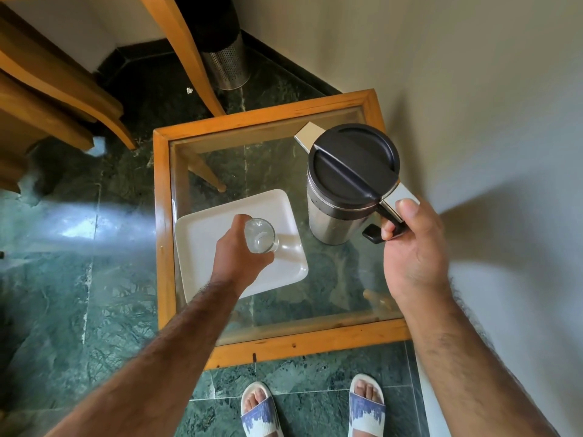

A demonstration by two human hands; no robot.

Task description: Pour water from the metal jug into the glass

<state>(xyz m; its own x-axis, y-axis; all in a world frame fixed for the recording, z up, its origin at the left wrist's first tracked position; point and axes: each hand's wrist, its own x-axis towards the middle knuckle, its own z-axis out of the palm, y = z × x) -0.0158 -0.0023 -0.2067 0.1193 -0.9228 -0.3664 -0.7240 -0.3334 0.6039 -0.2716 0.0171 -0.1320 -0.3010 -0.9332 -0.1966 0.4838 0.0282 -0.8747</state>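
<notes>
- Steel and black plastic are making up the jug [344, 197]: a round brushed-metal body, a flat black lid with a ridge across it, a squared metal spout pointing away from the person.
- No brand, label or writing is showing anywhere that can be read.
- The right hand [413, 247] is gripping the jug's handle at the side nearest the person, its fingers [388, 232] curling round the black grip and the thumb pressing on the metal top of the handle.
- Whether the jug is resting on the bench [284, 345] or hanging just above it is not possible to tell; it is standing upright, to the right of the tray [202, 247].
- The left hand [239, 257] is wrapping round the glass [261, 236] from the near-left side, fingers closed on its wall.
- The glass is clear and round, mouth up, sitting over the white square tray with rounded corners.
- The glass and the jug are staying apart, with a strip of bare bench between them.
- The bench is a clear glass pane set in an orange wooden frame; green marble floor is showing through it.
- A perforated metal bin [225, 64] is standing on the floor beyond the bench.
</notes>
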